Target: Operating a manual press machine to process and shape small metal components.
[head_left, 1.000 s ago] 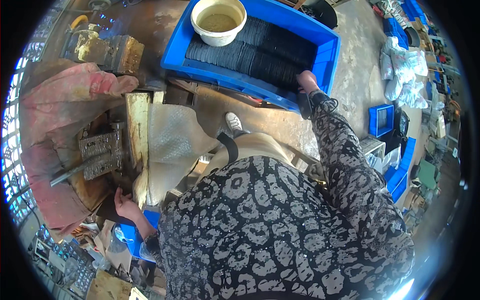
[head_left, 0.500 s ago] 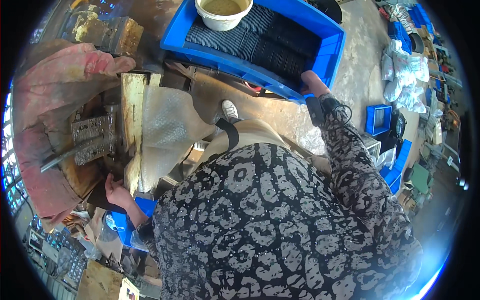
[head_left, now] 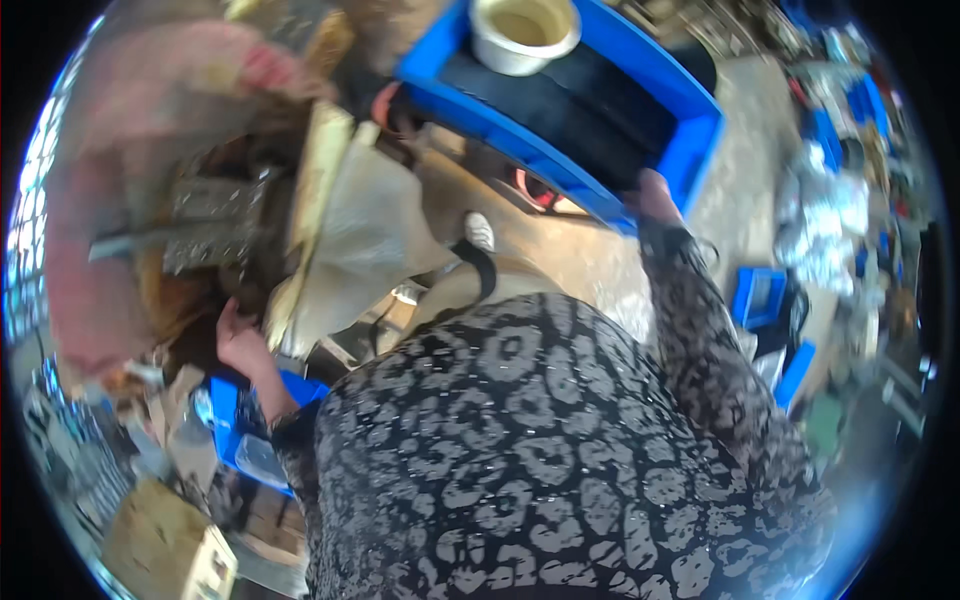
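Note:
My right hand reaches over the near right edge of a blue plastic crate, its fingertips down at the end of packed dark thin pieces. Those fingertips are hidden, so whether they grip a piece does not show. On the left, my left hand is raised beside a machine's metal block, fingers loosely bent and apart, with nothing visible in them. A white bucket of murky liquid stands in the crate, on the far left of the pieces.
A pinkish cloth drapes over the machine. A pale board and a translucent sheet lie between machine and crate. Another blue bin is below my left hand. White sacks and a small blue crate stand on the right.
The whole view has turned and blurred, the crate sliding right and down in it. My right hand stays at the crate's near right end, and my left hand stays beside the machine.

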